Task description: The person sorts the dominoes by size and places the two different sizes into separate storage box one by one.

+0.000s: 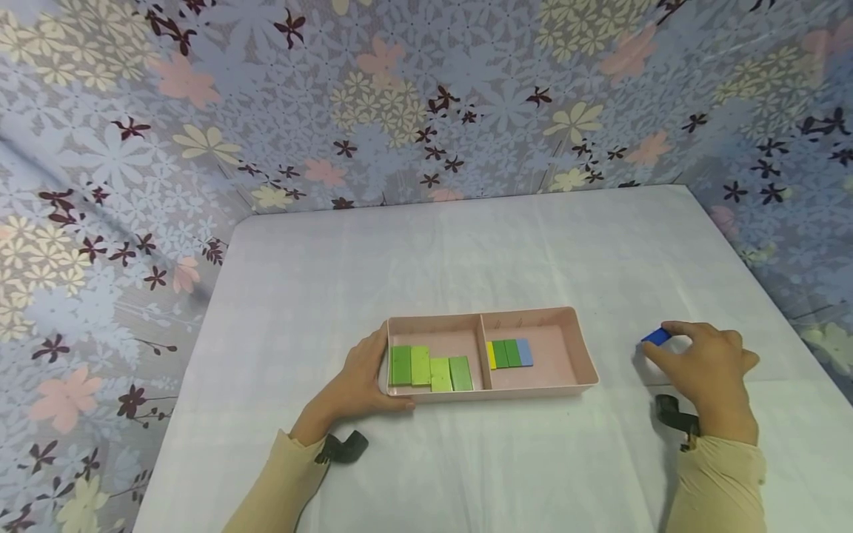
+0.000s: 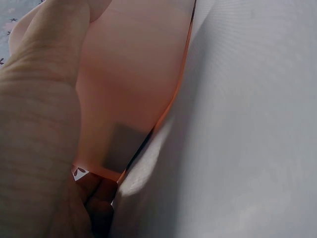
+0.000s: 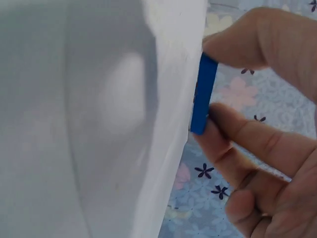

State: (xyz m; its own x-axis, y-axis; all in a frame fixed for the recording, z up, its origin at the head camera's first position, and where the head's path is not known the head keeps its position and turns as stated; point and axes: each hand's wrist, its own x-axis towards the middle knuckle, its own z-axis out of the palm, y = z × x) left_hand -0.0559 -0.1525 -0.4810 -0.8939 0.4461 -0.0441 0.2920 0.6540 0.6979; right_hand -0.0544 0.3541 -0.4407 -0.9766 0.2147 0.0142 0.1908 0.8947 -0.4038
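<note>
Between thumb and fingertips, my right hand (image 1: 709,370) pinches a small blue block (image 1: 657,337) at the right part of the table. The right wrist view shows the blue block (image 3: 204,94) edge-on, held at its two ends. My left hand (image 1: 360,377) grips the left end of a pink two-section box (image 1: 533,391), its thumb along the front wall. In the box's left section lie several green blocks (image 1: 420,366). The right section holds a yellow block (image 1: 492,355), two green blocks (image 1: 506,353) and a light blue block (image 1: 524,352) side by side.
The box's divider (image 1: 486,352) separates its two sections. A white cloth (image 1: 426,259) covers the table, and flowered fabric (image 1: 426,96) stands behind it and at both sides. Each wrist carries a small black camera (image 1: 345,447).
</note>
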